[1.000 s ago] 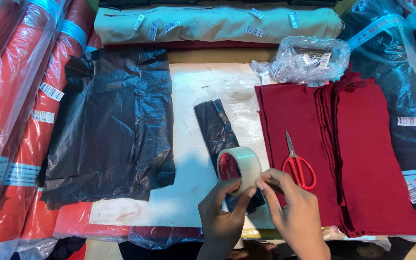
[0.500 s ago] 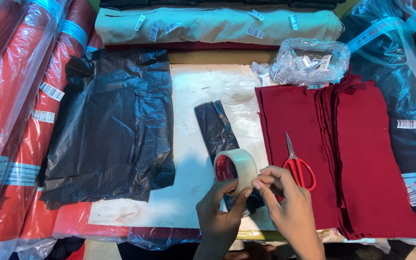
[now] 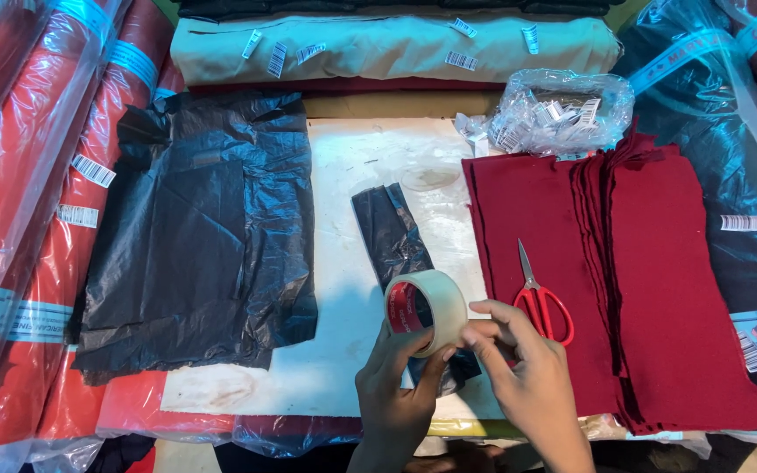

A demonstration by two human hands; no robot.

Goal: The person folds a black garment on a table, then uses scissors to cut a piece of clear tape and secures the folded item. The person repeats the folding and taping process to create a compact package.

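Tape roll [image 3: 425, 311] is up off the worktop [image 3: 352, 289], near middle. Left hand [image 3: 400, 394] fingers pinch its rim; right hand [image 3: 519, 368] fingers pick at the outer wrap. Looks light and stiff, slick film, so grip by the edges.

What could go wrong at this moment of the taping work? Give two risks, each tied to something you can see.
1. The right hand picks at the tape roll held by the left hand; the clear tape's end is hard to see, so it may tear or stick to itself.
2. The scissors lie just beside the right hand on the red cloth; a careless reach might meet the blades.
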